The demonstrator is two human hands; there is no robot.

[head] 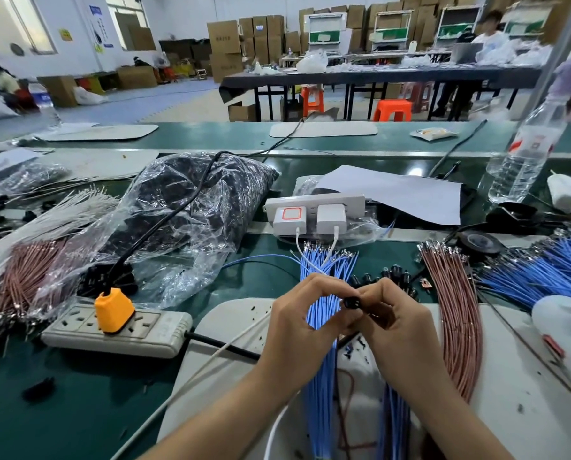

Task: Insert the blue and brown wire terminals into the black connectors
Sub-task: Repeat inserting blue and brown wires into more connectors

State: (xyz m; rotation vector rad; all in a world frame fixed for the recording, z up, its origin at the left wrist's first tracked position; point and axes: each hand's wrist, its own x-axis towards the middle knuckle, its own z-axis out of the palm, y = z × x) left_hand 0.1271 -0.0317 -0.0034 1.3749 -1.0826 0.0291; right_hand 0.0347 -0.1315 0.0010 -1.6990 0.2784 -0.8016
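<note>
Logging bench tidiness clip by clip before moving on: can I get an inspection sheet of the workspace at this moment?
Surface: green bench with a white mat under the hands.
Job's things: blue wires on the mat, brown wires to their right, loose connectors beyond the hands, one black connector in the grips.
Clutter: crumpled plastic bag, water bottle, paper sheet.
Grips: left hand and right hand both pinch the black connector; any wire entering it is hidden.
Cables: power strip with an orange plug; white chargers trailing white leads.
Surroundings: cardboard boxes, orange stools, a dark table.
</note>
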